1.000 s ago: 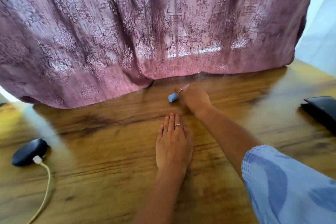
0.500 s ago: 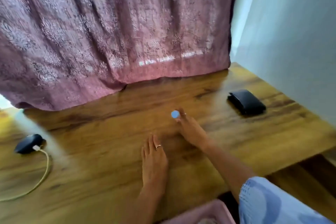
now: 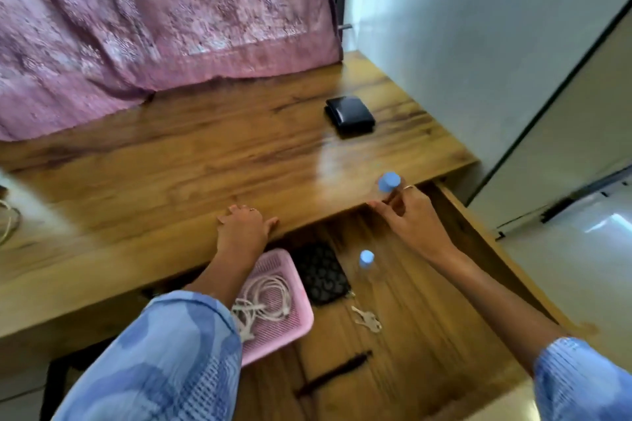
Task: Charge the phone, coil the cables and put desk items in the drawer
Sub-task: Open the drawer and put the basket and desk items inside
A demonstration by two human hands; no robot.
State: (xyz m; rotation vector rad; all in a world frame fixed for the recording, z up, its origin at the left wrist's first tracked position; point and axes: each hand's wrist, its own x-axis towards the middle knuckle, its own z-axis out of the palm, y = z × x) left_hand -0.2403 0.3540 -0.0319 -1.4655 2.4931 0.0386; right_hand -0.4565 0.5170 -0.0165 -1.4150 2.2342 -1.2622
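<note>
Head view: right hand (image 3: 407, 215) pinching a small blue-capped item (image 3: 389, 182) above the open drawer (image 3: 472, 239), at the front edge of the worktop (image 3: 205, 161).
Left hand (image 3: 243, 226) open, palm down, fingers draped over the worktop edge, gripping nothing. Right hand closed on the blue-capped item with fingertips, just over the drawer's back. Inside the drawer: pink tray (image 3: 301, 325) holding coiled white cables (image 3: 270, 296), dark patterned pouch (image 3: 323, 278) touching the tray's right side, clear bottle with blue cap (image 3: 367, 258) upright just beside the pouch, keys (image 3: 367, 318) nearer the front, dark slim object (image 3: 335, 374) lying flat, too blurred to identify. On the worktop, black wallet (image 3: 350, 112) near the wall, well apart from both hands. Pink curtain (image 3: 154, 17) hanging down to the worktop's back. White cable (image 3: 7, 220) at the far left edge.
</note>
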